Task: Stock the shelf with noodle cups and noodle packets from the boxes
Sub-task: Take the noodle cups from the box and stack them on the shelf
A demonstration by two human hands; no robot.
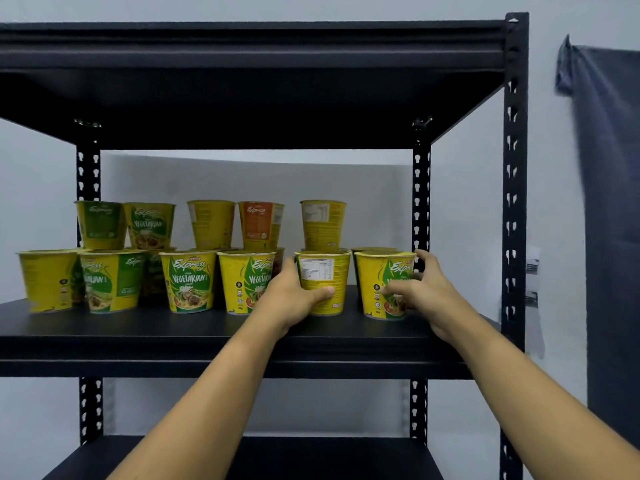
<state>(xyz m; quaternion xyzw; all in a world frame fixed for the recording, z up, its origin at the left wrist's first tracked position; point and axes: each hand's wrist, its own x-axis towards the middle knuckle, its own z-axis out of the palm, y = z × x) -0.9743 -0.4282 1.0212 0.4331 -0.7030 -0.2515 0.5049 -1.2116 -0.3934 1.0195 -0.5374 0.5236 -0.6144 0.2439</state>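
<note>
A black metal shelf (173, 332) holds several yellow-green noodle cups in two layers. My left hand (289, 299) grips a front-row cup (323, 282) whose nutrition label faces me; the thumb curls across its lower front. My right hand (420, 294) holds the rightmost cup (381, 284) from its right side, thumb on the front and fingers reaching behind it. Both cups stand upright on the shelf board. More cups (188, 280) line the front row to the left, and an upper layer (211, 223) sits on top of them. No noodle packets or boxes are in view.
A black upright post (420, 202) stands just behind my right hand, and a front post (514, 202) is further right. The shelf above (242, 98) overhangs the cups. A lower shelf (311, 459) lies below. A dark cloth (613, 202) hangs on the right wall.
</note>
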